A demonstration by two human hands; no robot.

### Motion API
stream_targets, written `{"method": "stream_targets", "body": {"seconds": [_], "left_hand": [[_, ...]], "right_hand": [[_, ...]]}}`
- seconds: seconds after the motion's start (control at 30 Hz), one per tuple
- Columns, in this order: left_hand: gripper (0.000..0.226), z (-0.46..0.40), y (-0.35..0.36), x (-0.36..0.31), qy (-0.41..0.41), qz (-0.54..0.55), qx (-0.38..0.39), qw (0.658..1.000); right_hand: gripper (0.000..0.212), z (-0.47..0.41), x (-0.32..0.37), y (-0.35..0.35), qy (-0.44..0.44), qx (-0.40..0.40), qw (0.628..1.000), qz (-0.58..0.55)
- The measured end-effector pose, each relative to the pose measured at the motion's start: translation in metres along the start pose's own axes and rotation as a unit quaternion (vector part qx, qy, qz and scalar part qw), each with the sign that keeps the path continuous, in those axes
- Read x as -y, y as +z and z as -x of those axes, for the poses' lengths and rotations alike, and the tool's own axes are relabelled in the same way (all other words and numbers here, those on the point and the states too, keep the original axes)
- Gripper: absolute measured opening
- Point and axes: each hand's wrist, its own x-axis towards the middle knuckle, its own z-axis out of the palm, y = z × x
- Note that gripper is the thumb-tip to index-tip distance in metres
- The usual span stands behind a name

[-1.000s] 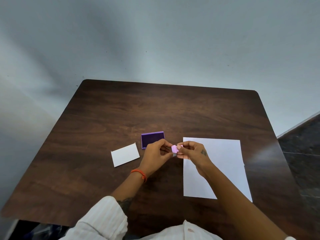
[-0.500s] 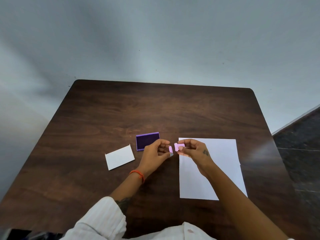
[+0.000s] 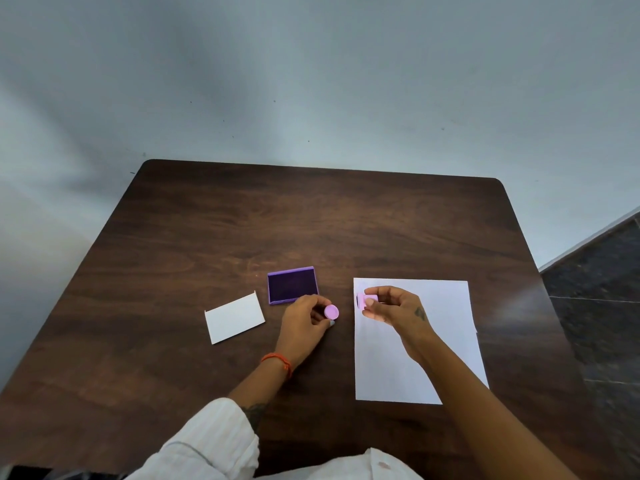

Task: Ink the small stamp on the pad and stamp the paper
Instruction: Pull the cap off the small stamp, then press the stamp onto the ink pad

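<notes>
A purple ink pad (image 3: 293, 285) lies open on the dark wooden table (image 3: 311, 216), its dark inked face up. To its right lies a white sheet of paper (image 3: 440, 341). My right hand (image 3: 391, 308) hovers over the paper's top left corner and pinches a small pink stamp (image 3: 364, 301), held sideways. My left hand (image 3: 306, 318) rests just below the pad's right corner and holds the stamp's round pink cap (image 3: 331, 311) between its fingertips.
A small white card (image 3: 234, 318) lies left of the ink pad. A grey wall rises behind the table's far edge. Dark tiled floor (image 3: 595, 306) shows past the table's right side.
The pink stamp and its cap have come apart. My hands separated: the right carried the stamp rightward over the paper, the left kept the cap near the pad.
</notes>
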Motion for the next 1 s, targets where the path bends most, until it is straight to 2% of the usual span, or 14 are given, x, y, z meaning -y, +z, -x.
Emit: {"method": "stream_targets", "body": {"seconds": [0.2, 0.3, 0.4, 0.47, 0.57, 0.67, 0.77, 1.0], "left_hand": [[0.035, 0.003, -0.008, -0.003, 0.025, -0.024, -0.009, 0.999], [0.038, 0.004, -0.027, 0.004, 0.064, -0.074, -0.075, 0.992], [0.052, -0.003, -0.054, 0.019, 0.080, -0.165, -0.144, 0.972], [0.068, -0.010, -0.069, 0.030, 0.054, -0.224, -0.129, 0.965], [0.091, -0.020, -0.082, 0.043, -0.004, -0.283, -0.065, 0.957], [0.099, -0.029, -0.087, 0.050, -0.008, -0.319, -0.030, 0.947], [0.095, -0.035, -0.088, 0.053, 0.014, -0.333, -0.013, 0.943], [0.081, -0.038, -0.087, 0.062, 0.044, -0.332, -0.015, 0.942]], "right_hand": [[0.018, -0.001, -0.001, 0.004, 0.016, 0.007, 1.000, 0.010], [0.019, -0.002, 0.000, 0.009, 0.007, 0.015, 1.000, 0.026], [0.019, -0.006, 0.005, 0.019, 0.000, 0.017, 0.999, 0.050], [0.019, -0.010, 0.011, 0.032, -0.015, 0.018, 0.996, 0.084], [0.019, -0.015, 0.024, 0.055, -0.075, 0.023, 0.987, 0.138], [0.019, -0.023, 0.036, 0.083, -0.130, 0.026, 0.971, 0.199], [0.019, -0.031, 0.043, 0.106, -0.186, 0.057, 0.940, 0.281], [0.025, -0.045, 0.033, 0.134, -0.300, 0.173, 0.814, 0.467]]}}
